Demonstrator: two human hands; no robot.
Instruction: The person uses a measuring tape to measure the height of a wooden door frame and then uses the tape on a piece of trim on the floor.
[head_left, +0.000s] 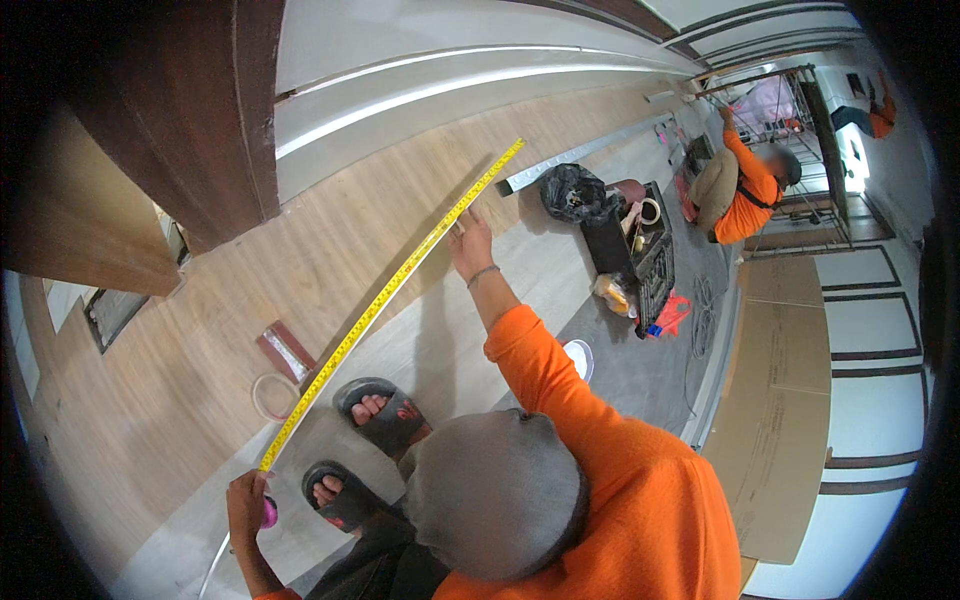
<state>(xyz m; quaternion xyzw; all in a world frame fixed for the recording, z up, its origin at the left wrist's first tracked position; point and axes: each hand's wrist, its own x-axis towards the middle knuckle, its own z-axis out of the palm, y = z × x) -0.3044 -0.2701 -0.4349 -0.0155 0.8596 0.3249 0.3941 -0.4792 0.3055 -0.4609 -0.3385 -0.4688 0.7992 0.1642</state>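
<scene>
A long yellow tape measure blade (382, 304) stretches diagonally above the floor, its free end beyond my right hand. The fingers of my right hand (472, 244) pinch the blade's edge well short of that end. At the lower left, my left hand (246, 502) holds the blade's other end, and a pink part (268, 513), apparently the tape's case, shows beside the fingers. Near the blade lie a reddish-brown block-like piece (286, 351) and a pale ring (259, 397), possibly a tape roll. My feet are in black slide sandals (382, 418). A grey cap covers part of the view.
An open black toolbox (652, 262), a black plastic bag (574, 193) and a metal straightedge (577, 154) lie beyond my right arm. A person in orange (750, 187) crouches near scaffolding at the upper right. Cardboard (780, 405) stands along the wall; dark wooden door parts are at the upper left.
</scene>
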